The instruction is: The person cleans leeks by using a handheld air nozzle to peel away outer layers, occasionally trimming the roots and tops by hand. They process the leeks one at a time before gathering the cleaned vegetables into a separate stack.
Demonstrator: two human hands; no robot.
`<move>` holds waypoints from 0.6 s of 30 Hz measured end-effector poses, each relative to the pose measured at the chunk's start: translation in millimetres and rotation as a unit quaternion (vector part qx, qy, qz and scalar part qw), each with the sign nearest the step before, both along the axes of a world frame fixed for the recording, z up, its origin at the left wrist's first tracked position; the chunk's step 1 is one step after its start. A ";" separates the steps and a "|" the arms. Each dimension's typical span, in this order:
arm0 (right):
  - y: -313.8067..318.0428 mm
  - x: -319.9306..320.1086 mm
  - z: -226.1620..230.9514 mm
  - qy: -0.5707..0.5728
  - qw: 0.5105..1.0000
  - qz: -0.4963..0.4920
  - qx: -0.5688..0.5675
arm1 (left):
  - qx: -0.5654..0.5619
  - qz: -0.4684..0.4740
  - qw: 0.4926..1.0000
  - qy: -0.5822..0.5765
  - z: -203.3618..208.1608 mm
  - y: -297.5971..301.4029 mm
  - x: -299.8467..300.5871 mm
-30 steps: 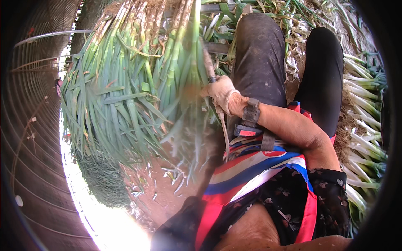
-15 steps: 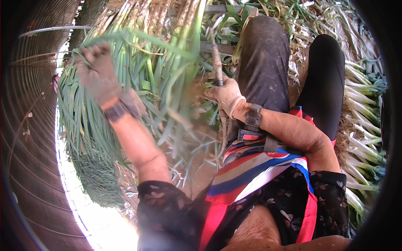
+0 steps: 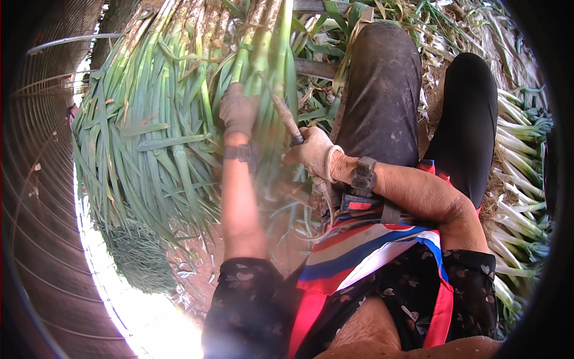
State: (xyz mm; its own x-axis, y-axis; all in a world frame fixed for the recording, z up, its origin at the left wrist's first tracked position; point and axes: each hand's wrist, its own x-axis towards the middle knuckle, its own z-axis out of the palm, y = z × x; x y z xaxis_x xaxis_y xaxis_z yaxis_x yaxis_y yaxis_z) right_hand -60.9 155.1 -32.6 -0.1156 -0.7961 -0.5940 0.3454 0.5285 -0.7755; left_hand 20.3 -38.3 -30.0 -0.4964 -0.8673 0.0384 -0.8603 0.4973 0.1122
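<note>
A big heap of green onions fans out at left, leaves still long and untrimmed. The gloved left hand closes round a bunch of stalks at centre; the gloved right hand grips a knife against them. Trimmed onions lie far right, so much seems left.

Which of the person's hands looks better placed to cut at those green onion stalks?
Probably the right hand: it grips the knife, whose blade lies against the green onion stalks. The left hand, gloved, rests on the same bunch and seems to steady it.
</note>
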 end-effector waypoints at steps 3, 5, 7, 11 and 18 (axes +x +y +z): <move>3.0 2.3 6.1 -0.017 0.999 -0.018 0.030 | 0.076 0.034 0.997 -0.008 12.5 9.5 -14.7; 3.8 11.1 6.2 -0.055 0.996 -0.057 0.029 | 0.078 0.022 0.997 0.011 -12.1 -10.3 5.4; 10.3 19.9 19.4 -0.062 0.996 -0.066 0.026 | 0.068 -0.007 0.996 0.050 -23.8 -16.4 17.3; 5.8 16.2 20.7 -0.060 0.993 -0.104 0.010 | 0.003 -0.072 0.995 0.063 -31.7 15.3 21.8; -11.8 -9.0 22.3 -0.138 0.979 -0.150 0.020 | 0.169 0.048 0.979 0.101 -6.9 117.8 31.7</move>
